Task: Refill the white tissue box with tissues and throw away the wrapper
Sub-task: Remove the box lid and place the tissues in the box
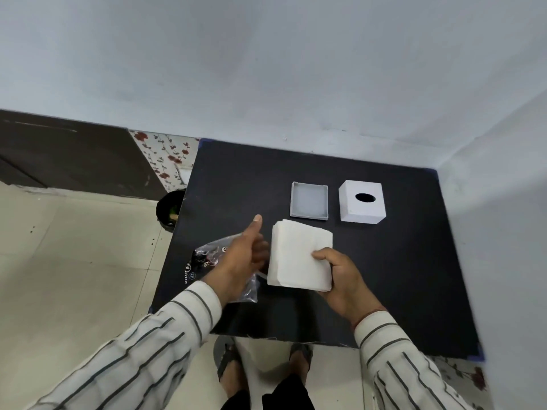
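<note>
Fingers (321, 255) of right hand (343, 279) grip tissue stack (299, 258); left hand (245, 255) spread open.

White sleeves (142, 350) (dark stripes), dark sandals (229, 361).

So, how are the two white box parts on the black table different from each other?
The box cover is a tall closed cube with a dark oval hole on top; the box base is a shallow open tray, and nothing shows inside it. The cover stands to the right, nearer the wall; the base lies left, just beyond the tissue stack. Both are white, square, and untouched by either hand.
</note>
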